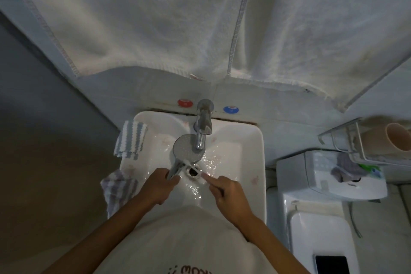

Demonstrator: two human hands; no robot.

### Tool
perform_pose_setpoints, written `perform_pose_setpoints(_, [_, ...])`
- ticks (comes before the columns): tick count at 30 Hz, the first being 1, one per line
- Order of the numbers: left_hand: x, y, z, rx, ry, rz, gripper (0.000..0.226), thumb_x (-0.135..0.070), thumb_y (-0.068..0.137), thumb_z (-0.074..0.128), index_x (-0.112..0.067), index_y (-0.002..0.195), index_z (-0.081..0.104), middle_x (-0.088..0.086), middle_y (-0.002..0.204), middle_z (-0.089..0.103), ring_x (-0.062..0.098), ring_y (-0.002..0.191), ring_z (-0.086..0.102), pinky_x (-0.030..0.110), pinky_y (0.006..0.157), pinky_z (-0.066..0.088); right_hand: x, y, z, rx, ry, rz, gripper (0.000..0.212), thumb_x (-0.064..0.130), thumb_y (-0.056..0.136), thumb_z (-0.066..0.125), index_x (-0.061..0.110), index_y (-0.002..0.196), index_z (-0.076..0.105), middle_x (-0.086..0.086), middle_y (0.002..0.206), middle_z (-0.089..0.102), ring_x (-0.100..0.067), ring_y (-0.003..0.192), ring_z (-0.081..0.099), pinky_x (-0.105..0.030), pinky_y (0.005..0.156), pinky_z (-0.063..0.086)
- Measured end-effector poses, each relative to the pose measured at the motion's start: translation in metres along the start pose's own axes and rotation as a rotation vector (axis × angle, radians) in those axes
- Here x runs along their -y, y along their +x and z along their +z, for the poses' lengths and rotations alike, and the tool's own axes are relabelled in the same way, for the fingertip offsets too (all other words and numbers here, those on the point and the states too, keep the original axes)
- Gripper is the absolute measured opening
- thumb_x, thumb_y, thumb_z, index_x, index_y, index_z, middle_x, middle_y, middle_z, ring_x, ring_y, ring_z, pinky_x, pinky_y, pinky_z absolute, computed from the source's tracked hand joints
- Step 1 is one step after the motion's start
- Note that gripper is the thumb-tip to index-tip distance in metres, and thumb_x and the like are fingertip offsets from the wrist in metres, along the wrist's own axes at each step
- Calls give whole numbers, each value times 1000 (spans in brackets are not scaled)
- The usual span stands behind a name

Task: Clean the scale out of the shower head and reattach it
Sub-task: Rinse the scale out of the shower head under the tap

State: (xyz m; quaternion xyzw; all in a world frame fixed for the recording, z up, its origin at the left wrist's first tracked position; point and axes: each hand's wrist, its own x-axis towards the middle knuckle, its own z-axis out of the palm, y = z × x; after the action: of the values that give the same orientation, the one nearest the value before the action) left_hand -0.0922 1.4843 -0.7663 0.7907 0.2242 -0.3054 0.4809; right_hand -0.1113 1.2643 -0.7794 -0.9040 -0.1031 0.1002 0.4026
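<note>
Shower head (188,148) sits over the white sink (249,140), round grey face turned up, dotted with small nozzles, chrome handle running down toward the person. It lies just left of and partly under the chrome faucet (203,125) spout, above the drain (193,171). Left hand (156,187) grips the handle, fingers curled round its lower end, thumb on top. Right hand (231,194) holds a thin white brush (195,168), fingers curled on the grip, index finger laid straight along it; the brush tip reaches the base of the shower head near its neck, bristles too blurred to make out. Basin surface is wet and shiny around the drain. Striped cloth (131,138) drapes over the sink's far left corner, another striped cloth (117,187) hangs over the near left rim. Red and blue caps sit on the wall behind the faucet. Large white towels (155,18) hang overhead. Toilet tank to the right carries a dark phone (332,264).
</note>
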Motion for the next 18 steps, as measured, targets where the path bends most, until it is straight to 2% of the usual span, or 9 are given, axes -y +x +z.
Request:
perform_pose_setpoints(2, [-1,0,1,8,3,0,28,-24,91,58,-10,67,49,6,56,48,11,31,37,22,35,32,-2,0,-1,-34,-11,27,51,7,90,56,42,128,58,3,64,49,-11,59,49,-23,60,41])
perform_pose_setpoints(5, [-3,-1,3,25,41,17,28,-25,91,57,-11,68,48,6,57,48,12,34,38,21,35,32,-5,3,-5,-103,-54,61,49,5,89,58,33,130,60,15,64,42,-4,59,45,-11,60,36])
perform_pose_setpoints(9, [-2,0,4,23,75,25,28,-25,91,57,-12,68,48,6,57,48,13,36,39,21,36,32,2,-3,-1,9,-10,17,50,7,89,55,37,128,59,5,65,48,-11,60,48,-24,60,40])
perform_pose_setpoints(13, [1,3,5,19,99,42,29,-26,90,59,-12,67,48,8,57,50,12,32,39,20,35,31,0,4,-7,-93,-71,52,49,6,88,56,31,130,60,10,64,41,-8,58,45,-19,57,34])
perform_pose_setpoints(16, [0,5,6,16,122,51,29,-27,90,59,-12,68,48,5,56,50,9,31,39,20,34,30,9,2,-5,3,-78,-12,52,5,89,54,34,132,57,2,65,47,-13,58,47,-26,56,38])
perform_pose_setpoints(18, [1,5,7,13,162,55,28,-29,89,59,-13,69,49,4,57,50,9,34,40,21,36,31,10,1,-3,-17,-82,2,51,5,90,54,33,133,56,0,66,48,-14,59,49,-27,56,40])
